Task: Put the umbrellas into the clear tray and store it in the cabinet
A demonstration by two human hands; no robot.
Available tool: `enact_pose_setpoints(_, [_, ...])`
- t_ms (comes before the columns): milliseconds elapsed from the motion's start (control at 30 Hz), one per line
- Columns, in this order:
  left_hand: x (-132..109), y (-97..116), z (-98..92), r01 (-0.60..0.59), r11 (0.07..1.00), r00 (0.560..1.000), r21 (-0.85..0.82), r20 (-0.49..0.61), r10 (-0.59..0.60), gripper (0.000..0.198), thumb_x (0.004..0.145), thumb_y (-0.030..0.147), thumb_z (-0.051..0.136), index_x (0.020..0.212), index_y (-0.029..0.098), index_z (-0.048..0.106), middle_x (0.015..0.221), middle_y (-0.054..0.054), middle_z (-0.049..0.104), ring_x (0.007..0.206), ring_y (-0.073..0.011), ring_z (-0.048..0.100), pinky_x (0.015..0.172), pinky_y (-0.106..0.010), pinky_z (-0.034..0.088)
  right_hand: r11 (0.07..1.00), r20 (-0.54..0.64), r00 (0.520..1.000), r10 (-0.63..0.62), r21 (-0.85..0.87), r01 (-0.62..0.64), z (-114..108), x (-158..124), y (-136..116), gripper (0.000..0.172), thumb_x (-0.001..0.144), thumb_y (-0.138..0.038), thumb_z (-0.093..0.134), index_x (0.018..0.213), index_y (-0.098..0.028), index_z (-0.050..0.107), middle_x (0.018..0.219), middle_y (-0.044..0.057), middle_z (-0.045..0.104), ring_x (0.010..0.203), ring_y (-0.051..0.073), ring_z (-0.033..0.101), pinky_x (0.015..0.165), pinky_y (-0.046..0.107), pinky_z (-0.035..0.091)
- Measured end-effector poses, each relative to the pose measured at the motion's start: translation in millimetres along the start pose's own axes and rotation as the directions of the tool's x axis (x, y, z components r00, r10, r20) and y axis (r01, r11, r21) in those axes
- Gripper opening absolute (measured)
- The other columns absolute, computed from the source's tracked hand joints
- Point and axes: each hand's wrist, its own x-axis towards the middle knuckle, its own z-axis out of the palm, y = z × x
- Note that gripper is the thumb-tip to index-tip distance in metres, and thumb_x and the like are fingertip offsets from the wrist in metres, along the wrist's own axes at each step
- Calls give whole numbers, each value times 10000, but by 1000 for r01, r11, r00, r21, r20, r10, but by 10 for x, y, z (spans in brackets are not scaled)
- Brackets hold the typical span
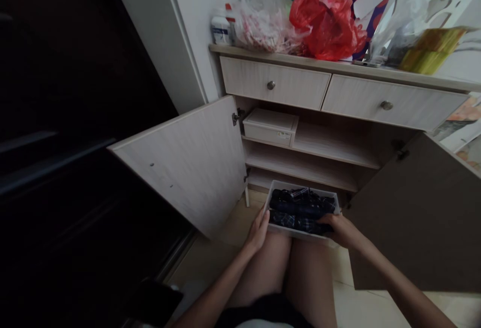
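A white open storage box [300,234] rests over my knees, in front of the open cabinet. Rolled or folded dark plaid cloth items [296,209] fill it in rows. My left hand [258,230] grips the box's left wall, thumb near the rim. At the right end, my right hand [340,229] holds the box by its near corner, with finger or thumb reaching over the rim onto the cloth. The fingers under the box are hidden.
Both cabinet doors, left [188,162] and right [421,223], swing out beside me. A lidded white box [268,126] sits on the upper shelf. Two drawers [276,81] are closed. On top lie a red plastic bag [325,20], clear bags [259,22] and a white bottle [221,30].
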Motion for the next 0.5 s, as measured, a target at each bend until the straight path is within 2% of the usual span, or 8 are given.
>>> enact_pose_setpoints(100, [8, 10, -20, -5, 1000, 1000, 14, 24, 5, 809, 903, 735, 320, 1412, 148, 545, 1494, -122, 505, 1451, -277, 374, 1240, -412, 221, 996, -113, 990, 88, 35, -84, -27, -58, -44, 364, 794, -303, 694, 1150, -248, 742, 1116, 87, 734, 1008, 288, 697, 867, 370, 539])
enact_pose_setpoints(167, [15, -7, -28, -6, 1000, 999, 11, 38, 5, 819, 902, 735, 324, 1432, 145, 525, 1510, -120, 485, 1459, -273, 361, 1240, -404, 224, 982, -259, 950, 176, 114, -151, -11, -111, -75, 398, 882, -483, 609, 1177, -244, 727, 1154, 94, 723, 1055, 293, 681, 890, 392, 531])
enact_pose_setpoints(233, [26, -36, -29, 3, 1000, 999, 5, 37, -3, 858, 886, 752, 337, 1445, 123, 508, 1519, -136, 469, 1465, -278, 349, 1239, -400, 228, 975, -358, 912, 201, 166, -150, 51, -153, -111, 443, 938, -578, 491, 1043, -248, 766, 1084, 93, 741, 1088, 302, 662, 947, 433, 499])
enact_pose_setpoints(333, [49, -59, -23, 19, 1000, 999, 4, 41, -19, 872, 874, 764, 345, 1439, 122, 513, 1516, -144, 472, 1465, -281, 347, 1241, -398, 223, 980, -366, 917, 161, 168, -104, 205, -177, -164, 518, 961, -609, 426, 783, -261, 766, 885, 84, 752, 1089, 323, 647, 1056, 521, 400])
enact_pose_setpoints(400, [60, -49, -15, 15, 1000, 999, 5, 51, -16, 833, 885, 746, 344, 1431, 144, 525, 1520, -128, 471, 1469, -273, 341, 1245, -396, 208, 974, -391, 906, 161, 209, -83, 312, -174, -161, 489, 958, -601, 447, 816, -257, 765, 904, 86, 748, 1084, 314, 642, 1079, 528, 378])
enact_pose_setpoints(433, [61, -39, -9, 13, 1000, 998, 7, 57, -14, 816, 892, 735, 344, 1430, 150, 527, 1523, -122, 468, 1471, -271, 338, 1246, -398, 204, 968, -442, 878, 184, 239, -82, 360, -168, -137, 468, 948, -604, 469, 895, -247, 768, 989, 99, 742, 1103, 309, 631, 1077, 517, 388])
enact_pose_setpoints(467, [58, -28, -3, 14, 1000, 998, 10, 61, -15, 805, 896, 725, 344, 1432, 152, 525, 1525, -119, 467, 1472, -271, 335, 1246, -401, 202, 958, -514, 828, 223, 271, -91, 404, -160, -95, 479, 928, -620, 493, 998, -227, 758, 1103, 120, 718, 1144, 311, 609, 1075, 508, 397])
enact_pose_setpoints(500, [49, -19, 3, 17, 1000, 998, 13, 64, -18, 800, 900, 718, 344, 1439, 152, 518, 1527, -117, 464, 1474, -271, 331, 1246, -405, 201, 944, -589, 757, 283, 311, -112, 444, -151, -37, 543, 897, -654, 517, 1110, -201, 729, 1223, 145, 672, 1201, 321, 575, 1083, 508, 394])
